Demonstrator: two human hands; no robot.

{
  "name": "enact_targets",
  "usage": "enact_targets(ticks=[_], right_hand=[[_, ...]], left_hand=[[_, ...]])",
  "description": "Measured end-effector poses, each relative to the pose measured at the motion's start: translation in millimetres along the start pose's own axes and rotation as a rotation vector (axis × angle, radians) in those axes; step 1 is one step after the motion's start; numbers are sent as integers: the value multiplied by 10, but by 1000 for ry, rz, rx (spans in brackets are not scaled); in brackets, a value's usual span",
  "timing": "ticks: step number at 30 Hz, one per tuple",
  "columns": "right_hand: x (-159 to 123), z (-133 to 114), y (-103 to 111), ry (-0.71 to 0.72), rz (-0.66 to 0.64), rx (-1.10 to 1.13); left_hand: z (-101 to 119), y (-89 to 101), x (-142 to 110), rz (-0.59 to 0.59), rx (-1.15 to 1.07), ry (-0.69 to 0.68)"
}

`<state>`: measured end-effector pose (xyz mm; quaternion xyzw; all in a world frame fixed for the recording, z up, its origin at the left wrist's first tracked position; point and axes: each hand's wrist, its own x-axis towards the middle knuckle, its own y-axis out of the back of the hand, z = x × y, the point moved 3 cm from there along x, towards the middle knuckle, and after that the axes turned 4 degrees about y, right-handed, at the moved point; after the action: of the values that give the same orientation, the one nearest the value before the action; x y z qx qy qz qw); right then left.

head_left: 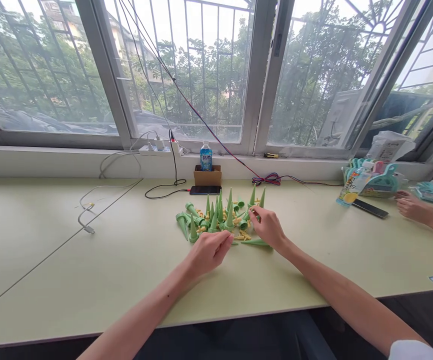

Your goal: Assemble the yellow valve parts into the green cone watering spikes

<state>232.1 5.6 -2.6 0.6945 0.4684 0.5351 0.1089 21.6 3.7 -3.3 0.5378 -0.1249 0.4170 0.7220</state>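
Currently left hand (pixel 209 251) is curled, right hand (pixel 268 227) pinched beside green cones (pixel 229 219) on desk (pixel 126 270); can't tell if either holds anything.

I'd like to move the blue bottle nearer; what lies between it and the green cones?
In the head view, a brown box's front and then a dark phone lie between the blue bottle and the green cones.

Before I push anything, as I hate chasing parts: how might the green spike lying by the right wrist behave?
The green spike may roll in a curve, since it tapers and lies on its side. Its straight outline suggests it's probably stiff.
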Motion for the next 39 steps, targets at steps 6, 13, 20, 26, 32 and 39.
enact_targets(ticks=[6,13,20,26,32,39], right_hand=[[5,-3,-12,-26,1,49],[5,-23,-20,-1,-1,40],[13,-7,-46,-14,24,34],[37,-28,-42,-5,21,19],[70,-41,-53,11,10,-5],[92,-46,-72,20,0,-7]], left_hand=[[-12,-6,-9,-2,23,5],[-45,-18,-28,3,9,-5],[-52,-17,-49,-17,7,14],[-17,4,-44,-26,14,19],[-2,23,-40,-25,20,-8],[-49,32,-71,-34,20,6]])
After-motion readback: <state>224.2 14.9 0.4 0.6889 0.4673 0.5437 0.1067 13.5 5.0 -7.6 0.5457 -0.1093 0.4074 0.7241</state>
